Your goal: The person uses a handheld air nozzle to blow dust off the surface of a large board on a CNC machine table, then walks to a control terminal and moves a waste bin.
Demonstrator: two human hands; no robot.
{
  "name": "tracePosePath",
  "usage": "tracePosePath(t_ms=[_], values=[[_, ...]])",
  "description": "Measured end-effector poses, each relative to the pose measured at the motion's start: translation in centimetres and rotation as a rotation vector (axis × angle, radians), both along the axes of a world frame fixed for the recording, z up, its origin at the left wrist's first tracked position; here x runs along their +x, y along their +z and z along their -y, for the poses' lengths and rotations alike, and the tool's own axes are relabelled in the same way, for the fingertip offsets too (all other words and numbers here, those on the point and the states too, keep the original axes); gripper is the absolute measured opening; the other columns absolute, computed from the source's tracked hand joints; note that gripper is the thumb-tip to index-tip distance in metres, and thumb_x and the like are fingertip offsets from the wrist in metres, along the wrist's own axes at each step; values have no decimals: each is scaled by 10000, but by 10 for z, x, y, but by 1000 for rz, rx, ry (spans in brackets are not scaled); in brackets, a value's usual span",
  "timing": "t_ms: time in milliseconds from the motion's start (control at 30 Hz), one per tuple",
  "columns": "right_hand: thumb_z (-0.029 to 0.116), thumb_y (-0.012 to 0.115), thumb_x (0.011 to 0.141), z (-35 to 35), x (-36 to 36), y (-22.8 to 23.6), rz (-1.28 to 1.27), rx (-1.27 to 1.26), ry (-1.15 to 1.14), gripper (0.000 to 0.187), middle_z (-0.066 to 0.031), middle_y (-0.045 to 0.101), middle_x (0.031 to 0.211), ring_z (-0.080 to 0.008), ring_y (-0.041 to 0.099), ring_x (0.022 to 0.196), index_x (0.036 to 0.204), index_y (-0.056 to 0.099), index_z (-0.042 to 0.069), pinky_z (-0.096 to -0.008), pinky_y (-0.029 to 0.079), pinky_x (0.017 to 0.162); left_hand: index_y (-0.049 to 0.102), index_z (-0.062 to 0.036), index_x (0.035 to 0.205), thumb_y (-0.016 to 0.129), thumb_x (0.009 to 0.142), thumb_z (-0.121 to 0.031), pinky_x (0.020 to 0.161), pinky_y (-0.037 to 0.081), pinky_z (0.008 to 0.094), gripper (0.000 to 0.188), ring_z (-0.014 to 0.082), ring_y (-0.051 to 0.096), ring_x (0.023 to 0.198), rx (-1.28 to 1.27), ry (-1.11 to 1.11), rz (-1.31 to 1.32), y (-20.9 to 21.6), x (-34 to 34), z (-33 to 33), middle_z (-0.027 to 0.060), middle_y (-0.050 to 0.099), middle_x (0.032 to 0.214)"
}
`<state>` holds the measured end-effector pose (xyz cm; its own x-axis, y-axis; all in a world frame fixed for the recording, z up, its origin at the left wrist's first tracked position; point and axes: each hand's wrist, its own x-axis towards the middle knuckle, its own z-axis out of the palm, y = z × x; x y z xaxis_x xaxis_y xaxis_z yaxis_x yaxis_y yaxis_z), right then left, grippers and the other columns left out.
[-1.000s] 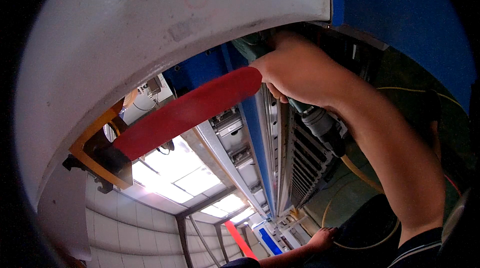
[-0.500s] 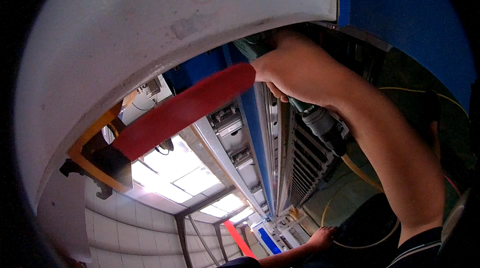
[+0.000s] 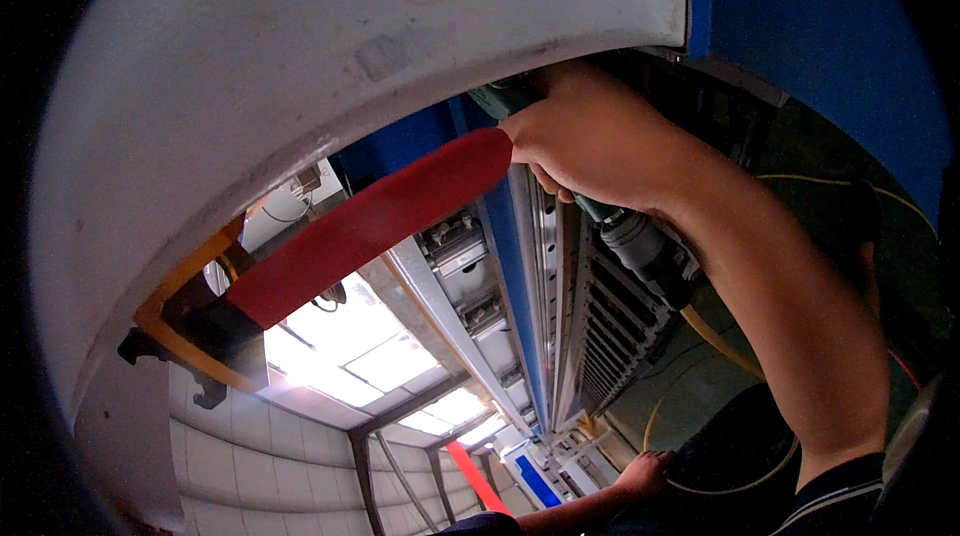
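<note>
My right hand point(image 3: 570, 136) is closed around a green and grey power tool point(image 3: 640, 246), tilted beneath the curved edge of a grey-white cover point(image 3: 250, 56). A yellow hose point(image 3: 722, 344) runs from the tool's lower end. The tool's upper end is hidden behind my hand and the cover. A long red padded bar point(image 3: 375, 221) slants across the view, its rounded end close by my right wrist. My left hand point(image 3: 643, 474) is low in the view, against dark clothing and beside a loop of thin yellow hose; its fingers are too small to read.
Blue panels point(image 3: 820, 46) stand at the upper right. A yellow bracket point(image 3: 195, 281) carries the red bar's left end. Beyond it, a long blue beam point(image 3: 515, 266) and a slotted metal rack point(image 3: 625, 321) run away from me. Bright roof windows point(image 3: 360, 336) glare at lower left.
The view has shifted slightly, so the cover, the red bar and the bracket sit a little differently in it. My right hand keeps its hold on the power tool; both hands look nearly still.
</note>
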<state>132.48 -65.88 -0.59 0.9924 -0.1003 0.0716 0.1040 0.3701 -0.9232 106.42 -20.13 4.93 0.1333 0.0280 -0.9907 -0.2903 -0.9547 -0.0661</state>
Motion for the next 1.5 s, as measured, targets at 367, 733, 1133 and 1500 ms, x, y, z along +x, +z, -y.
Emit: tracePosePath(t_ms=[367,733,1133,1500], values=[[205,486,869,-8,12,-4,-102,108,-22,286,-147,583,608,-207,568,504,803,670,-4,-380,463,521,511,-23,917,498,816,-139,766,443,485,154,401,556,887,-25,-6,-20,-5,-4,-21,206,587,853],[170,465,898,-1,12,4,-51,-25,17,272,-141,631,692,-209,613,574,979,668,9,-374,501,576,510,-20,932,504,822,-144,769,442,484,166,408,550,887,42,16,-41,0,12,8,201,588,869],[176,467,870,-7,23,1,-25,-38,-34,279,-180,632,728,-243,617,606,958,681,21,-390,505,619,494,-17,915,491,838,-162,760,433,494,165,408,551,885,40,13,-17,0,12,4,212,584,854],[198,457,862,-7,21,0,19,-89,-57,304,-176,629,702,-231,606,577,951,685,18,-389,495,595,506,-12,933,495,834,-141,788,438,484,163,391,559,906,53,39,-13,1,13,15,206,588,866]])
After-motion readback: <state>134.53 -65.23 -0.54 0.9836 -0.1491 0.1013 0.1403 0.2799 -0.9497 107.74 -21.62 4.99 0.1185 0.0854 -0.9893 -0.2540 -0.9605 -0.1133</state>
